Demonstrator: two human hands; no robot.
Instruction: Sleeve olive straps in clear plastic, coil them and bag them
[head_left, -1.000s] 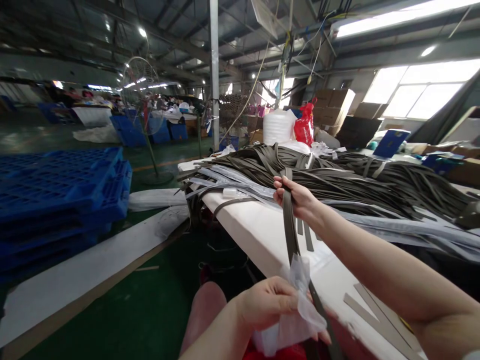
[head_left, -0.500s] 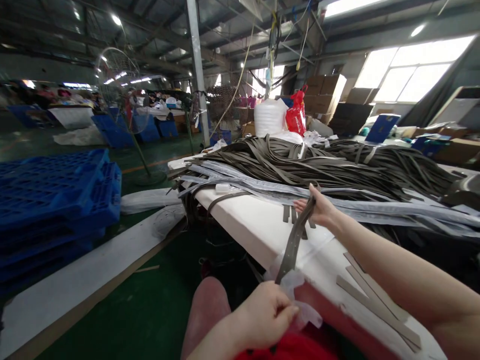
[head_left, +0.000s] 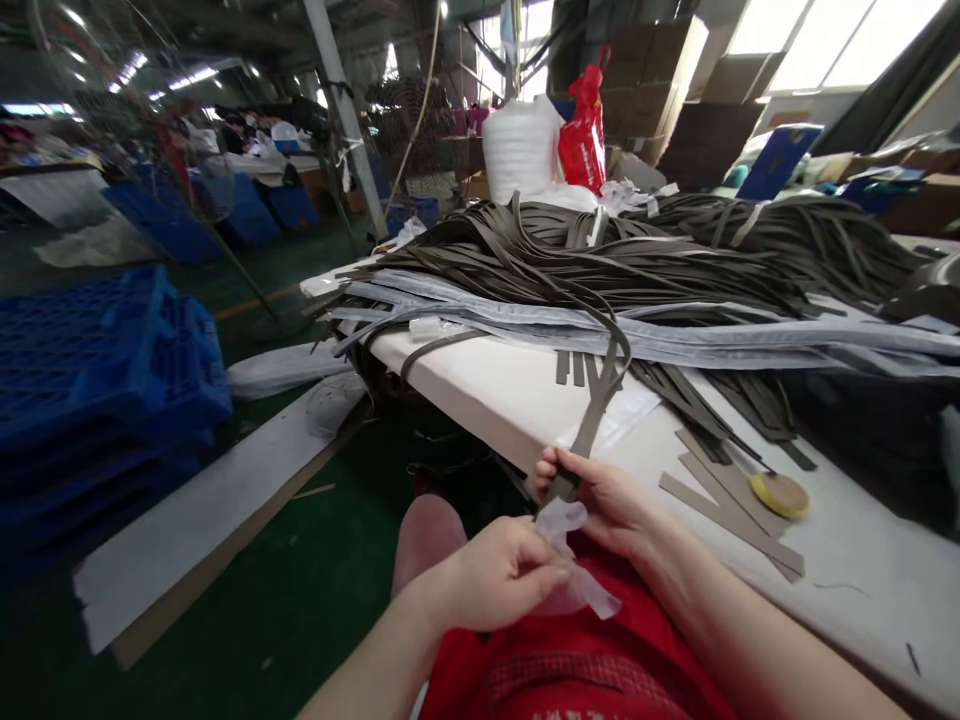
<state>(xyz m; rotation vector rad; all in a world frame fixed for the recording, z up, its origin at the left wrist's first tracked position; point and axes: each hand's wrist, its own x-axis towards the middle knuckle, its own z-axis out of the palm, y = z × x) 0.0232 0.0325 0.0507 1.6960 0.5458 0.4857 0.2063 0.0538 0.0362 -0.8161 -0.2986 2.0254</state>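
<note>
Close to my lap, my left hand (head_left: 506,572) is closed around a crumpled translucent plastic bag (head_left: 559,520), whose loose end hangs past my fingers. My right hand (head_left: 600,492) grips a dark grey-brown strap (head_left: 590,430) just above the bag's opening. The strap's lower end runs down to the bag; how far it goes in is hidden by my hands. Its upper part loops over the table edge toward a big heap of similar straps (head_left: 555,245). Long pale plastic sleeves (head_left: 667,338) lie along the front of that heap.
On the white table (head_left: 847,590) are short strap pieces (head_left: 739,520) and a yellow-edged tape roll (head_left: 780,495). Blue pallets (head_left: 97,370) are stacked at left, beside a long white board (head_left: 225,520) on the floor. A red bag (head_left: 583,130) stands behind the heap.
My right hand has come down and back along the strap, close to my left hand. The view has tilted down, and the strap's upper part now hangs in a loop.
</note>
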